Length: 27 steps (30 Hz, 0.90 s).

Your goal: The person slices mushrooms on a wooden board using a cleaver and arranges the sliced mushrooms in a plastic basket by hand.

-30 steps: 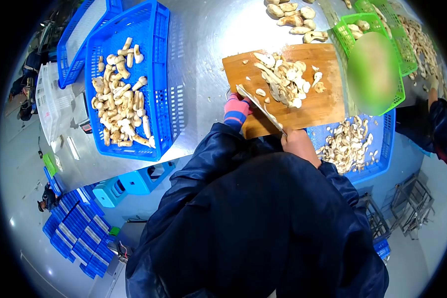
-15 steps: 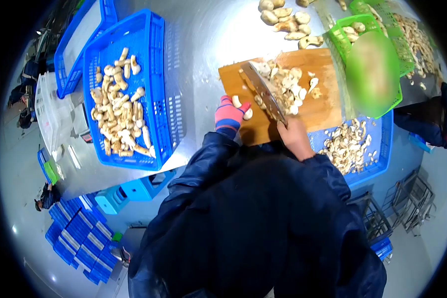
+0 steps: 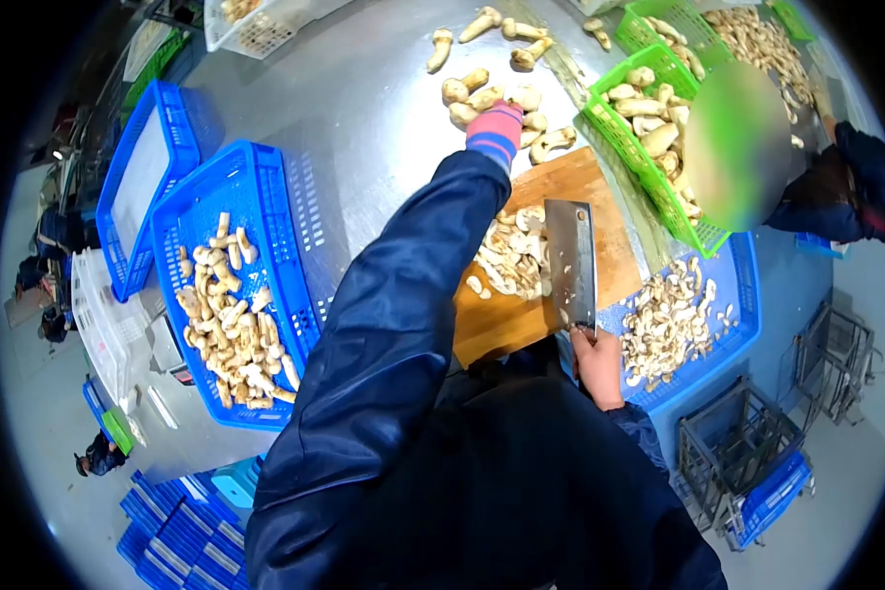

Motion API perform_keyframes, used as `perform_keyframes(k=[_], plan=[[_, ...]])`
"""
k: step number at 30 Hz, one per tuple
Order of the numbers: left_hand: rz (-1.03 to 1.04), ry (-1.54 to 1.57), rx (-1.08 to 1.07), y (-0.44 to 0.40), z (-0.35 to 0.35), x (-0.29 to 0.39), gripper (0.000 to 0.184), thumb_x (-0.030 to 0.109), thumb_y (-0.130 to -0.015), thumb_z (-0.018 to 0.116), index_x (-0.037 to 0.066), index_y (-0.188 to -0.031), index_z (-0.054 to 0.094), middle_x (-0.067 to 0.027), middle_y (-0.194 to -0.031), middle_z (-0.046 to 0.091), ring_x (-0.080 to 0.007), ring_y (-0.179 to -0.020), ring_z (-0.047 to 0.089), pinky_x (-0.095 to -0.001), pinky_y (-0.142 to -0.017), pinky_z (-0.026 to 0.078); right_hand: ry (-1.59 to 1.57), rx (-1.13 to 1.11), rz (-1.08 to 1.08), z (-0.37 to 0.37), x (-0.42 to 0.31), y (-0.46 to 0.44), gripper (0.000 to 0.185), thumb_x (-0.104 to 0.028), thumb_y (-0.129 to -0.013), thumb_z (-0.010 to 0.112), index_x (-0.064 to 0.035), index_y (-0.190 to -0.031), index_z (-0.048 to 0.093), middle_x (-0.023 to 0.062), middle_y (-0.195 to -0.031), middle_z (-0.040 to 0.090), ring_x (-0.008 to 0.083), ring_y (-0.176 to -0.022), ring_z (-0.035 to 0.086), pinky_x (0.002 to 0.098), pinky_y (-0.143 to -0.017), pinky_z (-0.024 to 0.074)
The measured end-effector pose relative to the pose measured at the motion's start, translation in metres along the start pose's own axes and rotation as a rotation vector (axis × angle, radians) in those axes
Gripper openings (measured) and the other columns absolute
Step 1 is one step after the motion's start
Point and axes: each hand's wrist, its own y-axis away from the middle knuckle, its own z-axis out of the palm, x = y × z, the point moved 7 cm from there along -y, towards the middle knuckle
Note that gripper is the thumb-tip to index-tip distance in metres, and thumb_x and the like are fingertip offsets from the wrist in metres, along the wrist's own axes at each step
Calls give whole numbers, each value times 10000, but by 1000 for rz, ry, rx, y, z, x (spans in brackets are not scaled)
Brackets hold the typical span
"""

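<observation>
My left hand (image 3: 497, 126), in a pink and blue striped glove, reaches into a group of whole mushrooms (image 3: 553, 144) beyond the cutting board; its fingertips are hidden among them. In my right hand (image 3: 598, 366) is the handle of a cleaver (image 3: 571, 258), whose broad blade stands over the wooden board (image 3: 603, 224). Just left of the blade lies a pile of sliced mushrooms (image 3: 511, 258). More slices (image 3: 671, 320) fill part of a blue tray (image 3: 742, 295) to the right of the board.
A blue basket (image 3: 287, 246) at the left holds whole mushrooms (image 3: 234, 324). Green baskets (image 3: 627, 146) with mushrooms stand at the right, near another person's sleeve (image 3: 836, 187). A white crate (image 3: 103, 315) and another blue tray (image 3: 143, 197) are further left.
My left hand has left the near side of the board and reached forward to the whole mushrooms. The cleaver has shifted right of the slices. The view has shifted and turned.
</observation>
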Motion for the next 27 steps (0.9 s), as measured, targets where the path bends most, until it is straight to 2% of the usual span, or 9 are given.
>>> perform_keyframes(k=[4,6,7,8,10,14,16,20,27], plan=[[72,-109,-200,5,-9,-5,345,262,-759,575,145,-1083,591,-132,-1062,582,-281,-979,570,-374,-838,469,-4,-13,1,-7,3,5,228,-154,-813,571,57,-724,577,138,-485,525,184,-397,509,339,-421,366],[66,49,-199,30,-33,-20,437,303,-663,648,189,-1082,601,-132,-1079,576,-289,-1029,538,-386,-875,438,61,-39,-82,-6,1,4,205,-152,-800,568,51,-768,579,192,-566,554,300,-510,568,375,-480,403],[91,335,-41,45,-46,-37,453,265,-643,690,188,-1079,597,-122,-973,608,-251,-890,599,-362,-770,482,102,-57,-135,-3,0,3,199,-151,-795,566,48,-779,579,206,-598,562,331,-548,572,382,-502,413],[-209,737,-92,59,-30,-72,389,225,-639,710,124,-994,588,-88,-825,629,-223,-759,611,-334,-669,491,144,-75,-190,0,-2,2,195,-149,-791,564,45,-789,579,220,-630,570,362,-587,576,389,-524,423],[-380,1485,-75,109,-22,-102,440,51,-735,657,69,-1130,465,-78,-804,600,-126,-589,580,-239,-449,434,226,-226,-316,17,-14,1,199,-154,-784,544,38,-814,589,244,-726,582,420,-700,561,434,-623,449],[-435,1827,40,213,-33,-124,430,50,-790,574,122,-1196,452,-43,-733,551,-109,-543,493,-225,-457,407,366,-382,-486,63,1,-7,218,-166,-770,528,32,-811,610,265,-748,580,435,-737,561,474,-697,444],[-526,1787,64,256,-26,-126,478,101,-806,557,182,-1260,428,-16,-798,545,-90,-606,500,-205,-520,429,487,-471,-284,73,25,-19,225,-173,-764,529,37,-779,610,276,-733,573,439,-731,558,477,-687,441],[-747,1765,233,325,21,-100,400,64,-795,578,158,-1163,451,-58,-914,579,-174,-733,600,-233,-534,468,395,-319,-408,65,1,-24,264,-201,-767,524,49,-717,595,279,-690,561,443,-698,551,499,-647,425],[-968,1322,232,375,75,-36,314,167,-741,696,89,-950,475,-67,-752,548,-138,-488,506,-282,-424,442,561,-325,-526,100,-12,-12,227,-162,-756,512,46,-756,606,268,-726,583,427,-717,566,487,-706,447]])
